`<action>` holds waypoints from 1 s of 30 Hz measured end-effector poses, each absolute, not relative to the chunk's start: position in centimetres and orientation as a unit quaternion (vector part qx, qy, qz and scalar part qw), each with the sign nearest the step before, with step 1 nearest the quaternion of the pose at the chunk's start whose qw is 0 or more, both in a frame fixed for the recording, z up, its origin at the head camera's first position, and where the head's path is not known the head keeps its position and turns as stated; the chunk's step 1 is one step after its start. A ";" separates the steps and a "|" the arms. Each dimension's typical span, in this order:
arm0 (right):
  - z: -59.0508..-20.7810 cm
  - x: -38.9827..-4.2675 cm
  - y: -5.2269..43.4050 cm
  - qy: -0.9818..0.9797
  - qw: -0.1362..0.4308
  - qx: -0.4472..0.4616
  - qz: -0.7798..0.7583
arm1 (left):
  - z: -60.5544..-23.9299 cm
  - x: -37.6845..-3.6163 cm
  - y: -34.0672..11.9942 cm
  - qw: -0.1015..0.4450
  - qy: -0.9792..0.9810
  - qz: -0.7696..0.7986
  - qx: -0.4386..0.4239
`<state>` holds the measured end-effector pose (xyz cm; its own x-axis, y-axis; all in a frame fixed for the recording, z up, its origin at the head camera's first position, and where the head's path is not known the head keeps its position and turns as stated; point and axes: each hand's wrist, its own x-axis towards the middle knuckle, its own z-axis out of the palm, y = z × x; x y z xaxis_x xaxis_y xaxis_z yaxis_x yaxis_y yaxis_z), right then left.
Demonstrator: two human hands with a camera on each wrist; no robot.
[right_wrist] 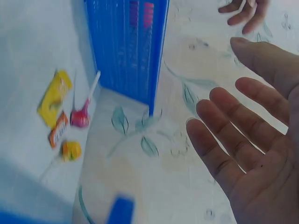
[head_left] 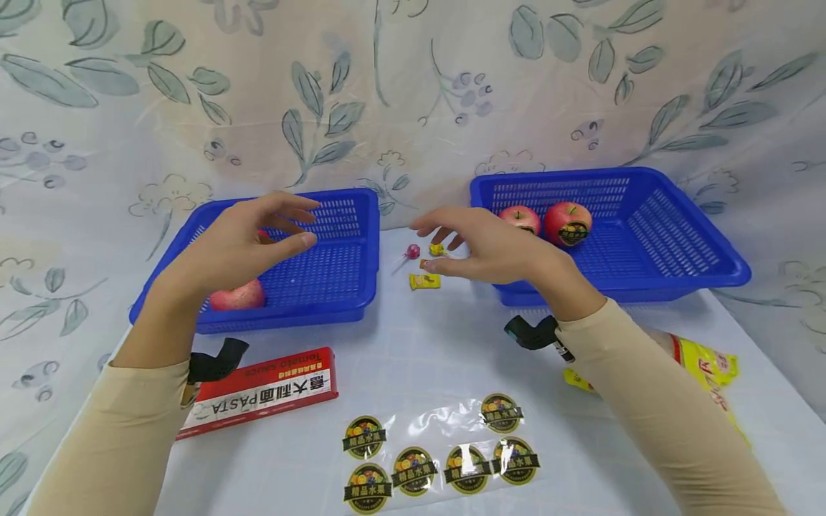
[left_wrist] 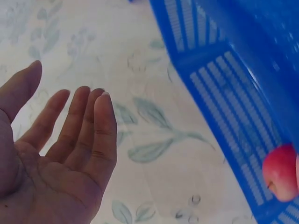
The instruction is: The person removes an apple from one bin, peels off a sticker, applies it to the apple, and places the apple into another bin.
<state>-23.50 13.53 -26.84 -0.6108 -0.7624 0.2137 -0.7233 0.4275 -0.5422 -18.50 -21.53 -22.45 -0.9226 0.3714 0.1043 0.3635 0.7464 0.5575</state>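
Both of your hands hang in the air above the bench point(head_left: 413, 337), and neither has hold of anything. Your left hand point(head_left: 248, 240) hovers over the left blue basket point(head_left: 335, 287), fingers point(left_wrist: 100, 135) loosely spread and nearly straight, palm bare in the left wrist view. One apple point(head_left: 237, 295) lies below it at the near left of that basket, and a bit of red shows behind the hand, too hidden to name.

Your right hand point(head_left: 487, 244) floats over the gap between the two baskets, fingers point(right_wrist: 224, 140) relaxed and apart, touching nothing. Under it on the bench lie a pink lollipop point(head_left: 411, 251), a small yellow sweet point(head_left: 437, 249) and a yellow wrapped candy point(head_left: 424, 281).

The right blue basket point(head_left: 697, 276) holds two apples at its far left: one already carrying a round label point(head_left: 568, 222), and another point(head_left: 520, 217) whose front is partly hidden by your hand.

My judgement: the sticker sheet point(head_left: 445, 451) near you, six round labels on clear backing, looks like the thing to work from. If you go for the apple in the left basket, lower the hand straight over it and close around its widest part, so it does not roll against the basket wall.

A red pasta box point(head_left: 261, 394) lies at the near left and a yellow packet point(head_left: 706, 365) under your right sleeve.
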 end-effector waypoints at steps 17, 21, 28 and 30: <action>-32.0 -23.2 5.3 0.817 0.089 -0.423 -0.382 | -22.4 -22.8 -28.6 0.020 0.976 0.182 0.114; -32.8 -22.8 4.6 0.826 0.100 -0.404 -0.380 | -23.1 -24.4 -30.2 0.061 0.982 0.158 0.084; -33.7 -22.3 4.3 0.827 0.096 -0.375 -0.407 | -24.2 -26.9 -32.6 0.119 0.985 0.115 0.058; -33.9 -22.2 4.3 0.829 0.092 -0.368 -0.412 | -24.7 -27.3 -33.0 0.139 0.983 0.110 0.053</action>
<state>-22.23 4.25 -33.86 -0.7121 -0.6855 0.1515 -0.5348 0.3899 -0.7496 -27.29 -32.96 -24.68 -0.9560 0.1337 -0.2610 0.0729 0.9704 0.2302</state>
